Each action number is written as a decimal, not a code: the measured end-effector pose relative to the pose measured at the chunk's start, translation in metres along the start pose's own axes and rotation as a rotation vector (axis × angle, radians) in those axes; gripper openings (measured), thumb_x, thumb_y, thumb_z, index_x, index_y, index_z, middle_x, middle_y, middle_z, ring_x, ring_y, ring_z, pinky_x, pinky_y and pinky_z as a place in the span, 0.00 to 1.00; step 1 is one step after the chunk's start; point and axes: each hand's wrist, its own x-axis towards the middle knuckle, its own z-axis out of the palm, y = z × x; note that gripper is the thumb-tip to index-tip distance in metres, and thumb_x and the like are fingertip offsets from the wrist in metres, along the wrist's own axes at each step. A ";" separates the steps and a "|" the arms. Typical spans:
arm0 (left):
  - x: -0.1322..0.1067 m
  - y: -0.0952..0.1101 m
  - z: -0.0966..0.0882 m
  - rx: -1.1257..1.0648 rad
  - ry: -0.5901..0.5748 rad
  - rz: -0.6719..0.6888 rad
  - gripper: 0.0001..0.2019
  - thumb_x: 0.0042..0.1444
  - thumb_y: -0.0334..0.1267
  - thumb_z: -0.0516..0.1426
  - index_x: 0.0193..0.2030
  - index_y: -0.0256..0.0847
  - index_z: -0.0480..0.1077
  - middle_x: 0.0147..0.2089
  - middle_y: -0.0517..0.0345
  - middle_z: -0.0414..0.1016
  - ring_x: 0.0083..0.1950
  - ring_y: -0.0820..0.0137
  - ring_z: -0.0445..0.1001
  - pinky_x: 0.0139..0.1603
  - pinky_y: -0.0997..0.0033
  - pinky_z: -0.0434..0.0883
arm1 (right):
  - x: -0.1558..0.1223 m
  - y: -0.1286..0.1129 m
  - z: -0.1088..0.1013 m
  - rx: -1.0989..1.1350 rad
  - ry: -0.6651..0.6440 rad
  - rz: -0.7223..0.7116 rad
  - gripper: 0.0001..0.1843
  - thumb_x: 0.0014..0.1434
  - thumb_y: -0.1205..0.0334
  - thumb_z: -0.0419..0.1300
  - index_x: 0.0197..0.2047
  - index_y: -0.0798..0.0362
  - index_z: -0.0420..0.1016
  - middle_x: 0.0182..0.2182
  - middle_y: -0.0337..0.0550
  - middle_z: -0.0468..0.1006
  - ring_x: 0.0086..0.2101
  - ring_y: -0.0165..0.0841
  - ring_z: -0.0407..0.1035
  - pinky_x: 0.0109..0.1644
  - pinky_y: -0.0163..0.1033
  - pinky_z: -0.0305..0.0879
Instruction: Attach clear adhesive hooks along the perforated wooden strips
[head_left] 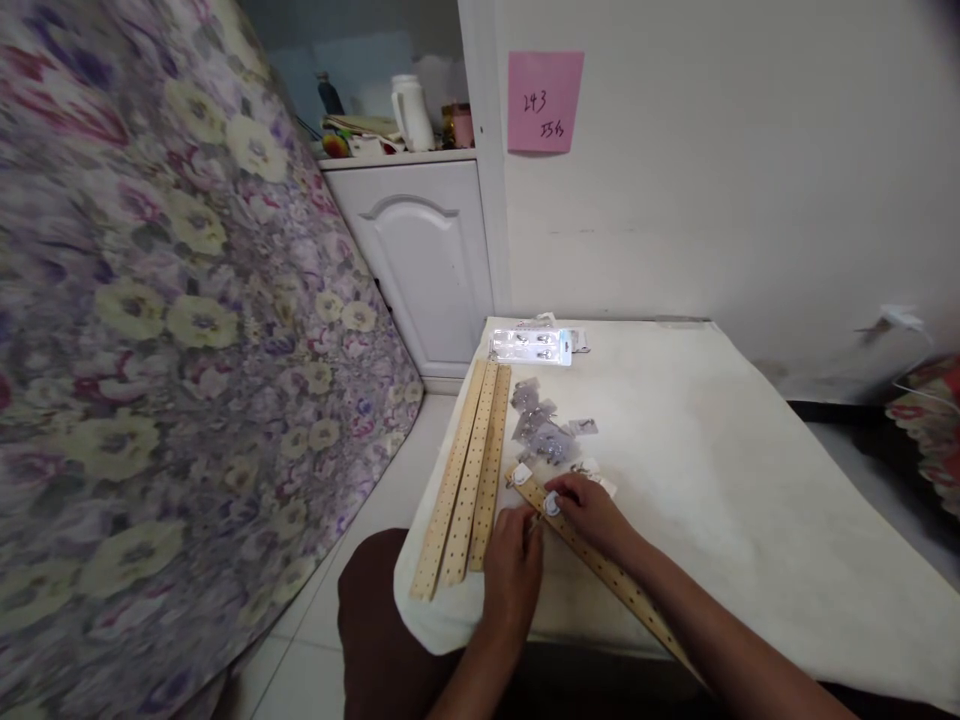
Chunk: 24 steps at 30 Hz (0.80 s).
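A long wooden strip with a row of holes (600,565) lies diagonally across the near part of the white table (720,470). My right hand (592,515) rests on the strip's far end, fingers pinched on a small white round piece (552,504). My left hand (514,565) is closed beside the strip, seemingly around a thin tool I cannot make out. Another white piece (521,473) sits at the strip's tip.
Three more perforated wooden strips (469,480) lie side by side at the table's left edge. Small clear bags of hardware (544,430) and a clear plastic pack (531,346) lie beyond my hands. A flowered fabric surface (165,330) rises on the left; a white cabinet (420,260) stands behind.
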 end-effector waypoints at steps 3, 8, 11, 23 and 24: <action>0.002 -0.001 0.001 0.019 0.002 0.001 0.07 0.59 0.35 0.50 0.40 0.42 0.69 0.36 0.56 0.70 0.38 0.66 0.69 0.39 0.66 0.67 | 0.000 0.001 0.001 -0.008 -0.007 -0.009 0.14 0.52 0.71 0.55 0.41 0.54 0.77 0.37 0.45 0.78 0.38 0.36 0.70 0.45 0.40 0.64; 0.002 0.001 0.001 0.024 -0.009 0.008 0.07 0.59 0.35 0.50 0.39 0.42 0.69 0.36 0.55 0.71 0.39 0.66 0.70 0.41 0.66 0.67 | -0.003 0.000 0.001 -0.011 -0.010 -0.016 0.14 0.53 0.70 0.54 0.41 0.54 0.77 0.38 0.47 0.78 0.39 0.36 0.70 0.46 0.40 0.64; 0.002 0.002 0.001 0.033 -0.006 0.004 0.07 0.60 0.35 0.49 0.37 0.42 0.69 0.36 0.56 0.70 0.39 0.66 0.70 0.40 0.67 0.67 | -0.004 -0.001 0.001 -0.006 -0.010 -0.015 0.15 0.52 0.70 0.54 0.41 0.55 0.77 0.38 0.47 0.77 0.39 0.37 0.70 0.46 0.40 0.64; 0.002 0.001 0.002 0.044 -0.003 0.011 0.08 0.60 0.35 0.49 0.37 0.42 0.68 0.35 0.57 0.69 0.39 0.66 0.69 0.40 0.67 0.66 | -0.004 -0.002 0.002 0.004 0.005 -0.013 0.14 0.52 0.70 0.55 0.41 0.53 0.77 0.37 0.45 0.77 0.37 0.36 0.70 0.44 0.40 0.64; 0.002 0.001 0.002 0.043 -0.003 0.012 0.08 0.60 0.35 0.48 0.37 0.42 0.68 0.35 0.57 0.69 0.39 0.66 0.69 0.40 0.67 0.66 | -0.004 -0.002 0.002 0.004 0.005 -0.014 0.14 0.52 0.70 0.55 0.41 0.53 0.77 0.37 0.45 0.77 0.37 0.36 0.70 0.44 0.40 0.64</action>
